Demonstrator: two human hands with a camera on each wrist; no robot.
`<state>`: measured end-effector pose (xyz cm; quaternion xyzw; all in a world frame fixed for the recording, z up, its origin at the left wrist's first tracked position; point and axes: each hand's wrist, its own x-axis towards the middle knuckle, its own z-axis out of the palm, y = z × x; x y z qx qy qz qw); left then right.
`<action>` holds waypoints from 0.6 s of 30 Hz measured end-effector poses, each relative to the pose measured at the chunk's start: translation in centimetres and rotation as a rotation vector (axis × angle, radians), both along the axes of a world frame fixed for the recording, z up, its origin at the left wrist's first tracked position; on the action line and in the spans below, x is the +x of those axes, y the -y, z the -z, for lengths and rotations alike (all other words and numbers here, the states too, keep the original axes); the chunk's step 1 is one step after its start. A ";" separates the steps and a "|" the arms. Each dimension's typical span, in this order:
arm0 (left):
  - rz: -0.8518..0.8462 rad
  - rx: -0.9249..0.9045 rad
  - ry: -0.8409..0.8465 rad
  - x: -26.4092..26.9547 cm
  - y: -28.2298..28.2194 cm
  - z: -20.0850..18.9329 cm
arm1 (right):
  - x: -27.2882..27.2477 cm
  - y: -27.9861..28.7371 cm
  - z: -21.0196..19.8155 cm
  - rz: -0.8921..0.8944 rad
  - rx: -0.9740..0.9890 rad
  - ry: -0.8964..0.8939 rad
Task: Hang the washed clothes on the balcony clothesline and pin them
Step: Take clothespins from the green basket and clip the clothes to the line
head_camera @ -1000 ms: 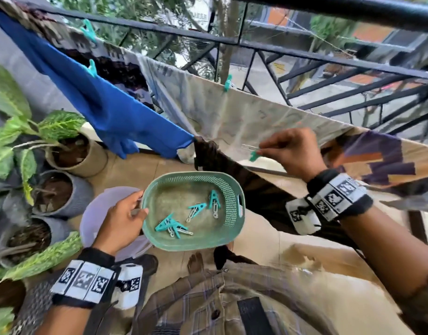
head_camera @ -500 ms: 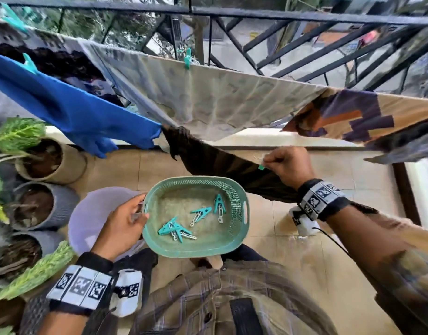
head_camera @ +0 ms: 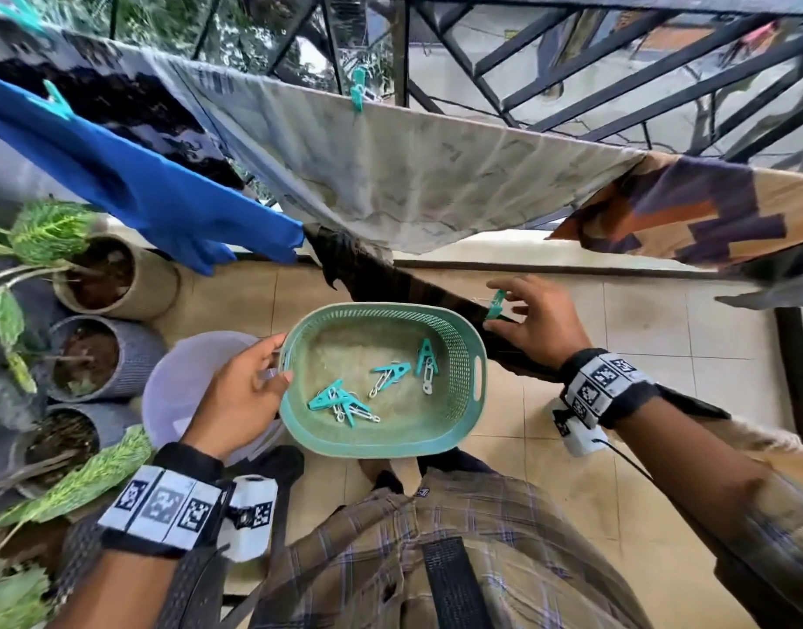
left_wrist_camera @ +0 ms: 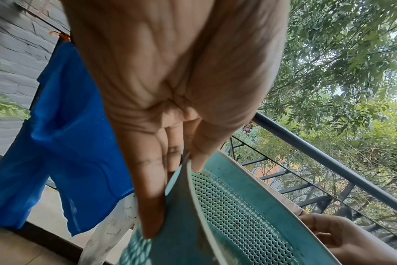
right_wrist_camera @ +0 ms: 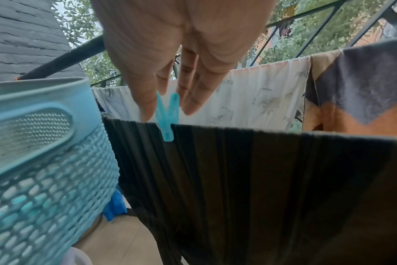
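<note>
My left hand [head_camera: 279, 360] [left_wrist_camera: 170, 179] grips the rim of a green perforated basket [head_camera: 381, 447] [left_wrist_camera: 238, 206] [right_wrist_camera: 41, 143], thumb inside, fingers outside. Several teal pegs [head_camera: 345, 401] lie in it. A dark striped cloth [head_camera: 417, 292] [right_wrist_camera: 238, 179] hangs over the near line. A teal peg [head_camera: 496, 304] [right_wrist_camera: 167, 125] stands clipped on its top edge. My right hand [head_camera: 510, 306] [right_wrist_camera: 167, 113] hovers at that peg with fingers spread either side, not squeezing it. On the far line hang a blue garment [head_camera: 141, 183] [left_wrist_camera: 64, 143], a pale printed sheet [head_camera: 413, 174] [right_wrist_camera: 261, 100] and a brown-purple patterned cloth [head_camera: 708, 211] [right_wrist_camera: 363, 89].
Potted plants [head_camera: 95, 283] stand along the left wall. A lilac tub [head_camera: 181, 392] sits on the tiled floor below my left hand. The black metal railing [head_camera: 572, 84] runs behind the far line, with trees beyond.
My right hand pinched the peg on the dark cloth before; now its fingers have spread and the peg stays clipped. The basket has stayed in my left hand.
</note>
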<state>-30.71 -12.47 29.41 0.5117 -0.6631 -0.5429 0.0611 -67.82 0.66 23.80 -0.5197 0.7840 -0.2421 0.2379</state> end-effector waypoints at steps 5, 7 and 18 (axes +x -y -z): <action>-0.009 -0.040 -0.008 1.1 -0.4 -0.4 | 0.4 0.5 -3.1 0.067 -0.052 -0.069; -0.014 -0.072 -0.020 1.7 -0.6 -0.7 | 1.0 0.8 -5.0 0.088 -0.065 -0.073; -0.149 -0.152 -0.079 6.7 -0.5 -1.9 | 10.8 0.8 -6.7 -0.138 0.259 -0.159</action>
